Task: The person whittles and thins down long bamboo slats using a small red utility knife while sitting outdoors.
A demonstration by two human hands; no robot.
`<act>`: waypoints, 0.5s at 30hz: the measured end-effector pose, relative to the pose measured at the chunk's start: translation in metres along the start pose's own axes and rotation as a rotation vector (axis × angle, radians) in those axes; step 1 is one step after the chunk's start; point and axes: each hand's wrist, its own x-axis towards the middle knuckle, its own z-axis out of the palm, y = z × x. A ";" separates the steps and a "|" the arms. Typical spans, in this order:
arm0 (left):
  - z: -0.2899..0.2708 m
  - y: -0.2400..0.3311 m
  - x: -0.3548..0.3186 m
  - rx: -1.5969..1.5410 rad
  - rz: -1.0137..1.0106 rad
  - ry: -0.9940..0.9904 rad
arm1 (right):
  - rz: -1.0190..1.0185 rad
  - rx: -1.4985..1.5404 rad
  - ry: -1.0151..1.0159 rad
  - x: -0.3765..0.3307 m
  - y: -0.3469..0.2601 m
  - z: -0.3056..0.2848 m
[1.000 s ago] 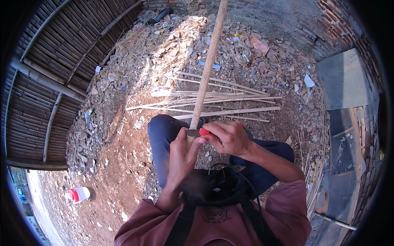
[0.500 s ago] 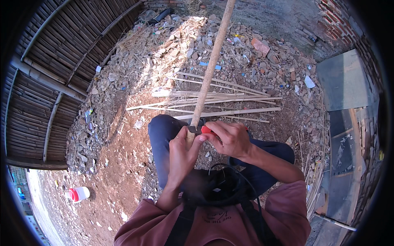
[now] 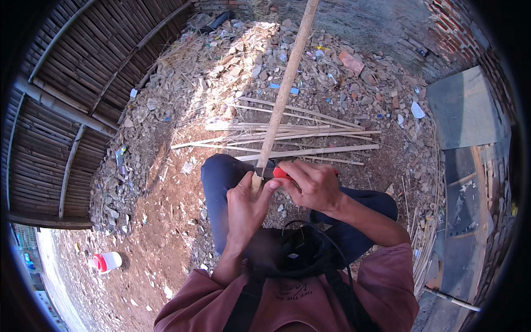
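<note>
A long wooden pole (image 3: 286, 88) slants from between my legs up past the top edge of the head view. My left hand (image 3: 243, 202) wraps round its lower end, with the thumb pointing up along the pale, cut tip. Closed on the red handle (image 3: 281, 169) of a knife is my right hand (image 3: 312, 185). The knife's dark blade (image 3: 266, 172) lies across the pole, touching it just above my left thumb. Both hands are close together over my lap.
Several split bamboo strips (image 3: 310, 150) lie on the ground beyond my knees. Rubble (image 3: 354, 99) covers the far ground. A red-and-white plastic container (image 3: 105, 262) is at the left. A bamboo wall (image 3: 83, 83) stands left, and boards (image 3: 464, 110) lean at the right.
The knife and my right hand have shifted very slightly to the right. The pole and my left hand stay nearly where they were.
</note>
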 end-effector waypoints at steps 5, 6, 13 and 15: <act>-0.001 0.009 -0.001 0.042 0.000 -0.004 | -0.005 0.017 0.016 0.005 0.003 -0.002; -0.002 0.010 0.000 0.058 0.001 -0.018 | -0.010 0.001 0.013 0.006 0.004 -0.003; -0.004 0.000 -0.016 0.052 -0.067 -0.109 | 0.181 -0.016 0.154 0.034 0.043 -0.033; -0.003 0.000 -0.016 0.044 -0.070 -0.137 | 0.204 0.043 0.129 0.034 0.054 -0.040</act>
